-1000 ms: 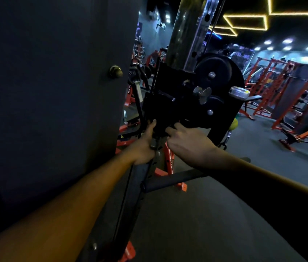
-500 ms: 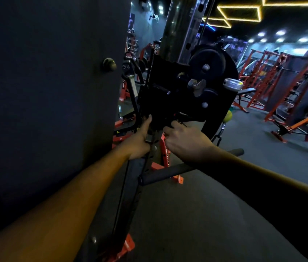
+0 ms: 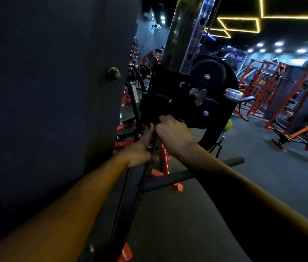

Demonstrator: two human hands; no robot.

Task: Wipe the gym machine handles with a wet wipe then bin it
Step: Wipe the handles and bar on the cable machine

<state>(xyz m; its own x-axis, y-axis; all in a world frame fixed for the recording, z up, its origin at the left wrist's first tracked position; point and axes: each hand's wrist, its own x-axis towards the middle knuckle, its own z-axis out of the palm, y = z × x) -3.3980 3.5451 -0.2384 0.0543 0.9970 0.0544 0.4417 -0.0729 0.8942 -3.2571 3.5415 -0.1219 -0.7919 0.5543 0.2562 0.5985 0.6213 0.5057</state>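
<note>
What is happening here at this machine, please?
A person in a dim gym reaches both hands to the black carriage of a cable machine. The left hand grips the dark upright bar below it; the right hand has its fingers curled at the carriage's lower edge. No wet wipe can be made out. A padded handle sticks out below the arms.

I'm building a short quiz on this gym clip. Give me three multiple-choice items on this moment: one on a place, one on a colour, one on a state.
1. Where are both hands?
A. on the foam bar
B. at the lower edge of the black carriage
C. on the ceiling lights

2. What colour are the racks at the back right?
A. orange-red
B. green
C. white

3. What is the foam bar's state?
A. gripped by both hands
B. wrapped in a wipe
C. untouched

Answers:
1 B: left hand and right hand meet under the black carriage.
2 A: the racks are orange-red.
3 C: the foam bar lies below the hands.
</note>
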